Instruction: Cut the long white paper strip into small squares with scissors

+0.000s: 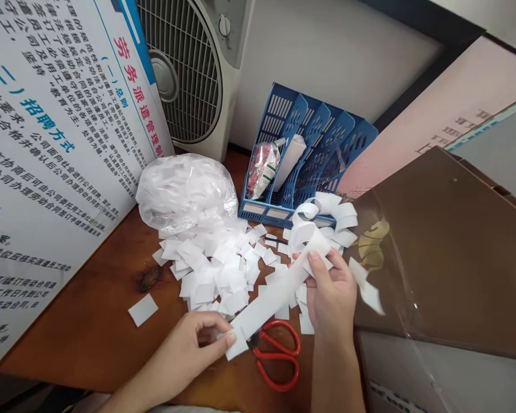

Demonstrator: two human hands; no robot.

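A long white paper strip (269, 299) stretches between my two hands. My left hand (208, 338) pinches its near end between thumb and fingers. Farther up, my right hand (331, 278) grips the strip, and the rest curls away in white loops (337, 215) behind it. Red-handled scissors (277, 355) lie on the table just under the strip; their blades are mostly hidden. Beyond and left of the strip spreads a heap of small white paper pieces (223, 275).
A clear plastic bag (184, 192) with white contents sits behind the heap. Beside it stands a blue file rack (309, 155) holding a small packet (264, 169). A box fan (184, 69), a printed board (69, 143) and a brown box (434, 246) border the wooden table (98, 344).
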